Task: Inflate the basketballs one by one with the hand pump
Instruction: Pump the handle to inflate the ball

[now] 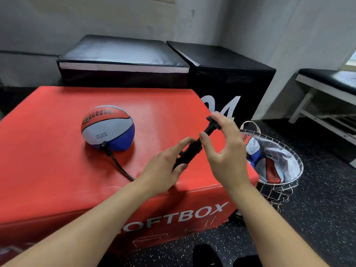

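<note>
A red, white and blue basketball (107,129), soft and partly flat at its base, sits on the red soft box (57,170). A black hose (120,166) runs from the ball's valve toward my hands. My left hand (165,166) grips the barrel of the black hand pump (194,151). My right hand (221,145) holds the pump's T-handle end, with the thumb against the shaft and the fingers spread and loosely curved over it.
A wire basket (289,182) with several flat balls stands on the floor right of the box. Black padded boxes (221,66) stand behind. A white-framed bench (327,87) is at far right. The floor is dark and speckled.
</note>
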Available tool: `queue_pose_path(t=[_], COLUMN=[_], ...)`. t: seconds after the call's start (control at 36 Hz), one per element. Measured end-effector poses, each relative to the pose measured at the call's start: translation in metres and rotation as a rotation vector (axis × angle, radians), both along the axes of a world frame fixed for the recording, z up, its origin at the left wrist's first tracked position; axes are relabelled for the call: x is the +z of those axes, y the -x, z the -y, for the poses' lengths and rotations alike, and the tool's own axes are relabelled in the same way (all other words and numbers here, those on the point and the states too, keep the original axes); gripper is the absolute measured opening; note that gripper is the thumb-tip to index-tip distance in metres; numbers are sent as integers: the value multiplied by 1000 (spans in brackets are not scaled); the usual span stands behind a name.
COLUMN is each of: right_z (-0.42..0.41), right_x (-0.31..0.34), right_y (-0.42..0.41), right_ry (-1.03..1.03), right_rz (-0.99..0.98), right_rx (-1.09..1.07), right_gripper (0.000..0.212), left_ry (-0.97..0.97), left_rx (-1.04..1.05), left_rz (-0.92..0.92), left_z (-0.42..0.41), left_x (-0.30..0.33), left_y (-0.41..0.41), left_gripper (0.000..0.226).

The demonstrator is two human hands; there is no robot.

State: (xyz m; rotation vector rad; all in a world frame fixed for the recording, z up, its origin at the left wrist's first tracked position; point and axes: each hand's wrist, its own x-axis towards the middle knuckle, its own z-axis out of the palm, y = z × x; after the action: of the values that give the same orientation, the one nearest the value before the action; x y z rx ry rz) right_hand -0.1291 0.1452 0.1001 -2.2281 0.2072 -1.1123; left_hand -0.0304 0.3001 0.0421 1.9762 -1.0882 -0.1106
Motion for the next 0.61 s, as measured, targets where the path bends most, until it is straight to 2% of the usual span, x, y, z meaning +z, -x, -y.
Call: queue_pose_path(t=[0.22, 0.36, 0.53, 0.61], right_z=[-6, -3, 11, 25], right_x=[-23, -22, 1, 20], right_y=[0, 4, 14, 20], right_ry=[9, -64, -196, -305], right_rz=[-116, -131, -10, 149], right_rx=[72, 147, 115, 92], right_gripper=[50, 48, 29, 22], left_ry=[17, 10, -40, -75], left_rx=[20, 28, 12, 0], left_rz=[-13, -14, 60, 88], left_z=[1, 0, 1, 2], left_x=[-1, -2, -1, 2], left_y=[-1, -1, 5, 8], left_gripper=[83, 84, 83, 80])
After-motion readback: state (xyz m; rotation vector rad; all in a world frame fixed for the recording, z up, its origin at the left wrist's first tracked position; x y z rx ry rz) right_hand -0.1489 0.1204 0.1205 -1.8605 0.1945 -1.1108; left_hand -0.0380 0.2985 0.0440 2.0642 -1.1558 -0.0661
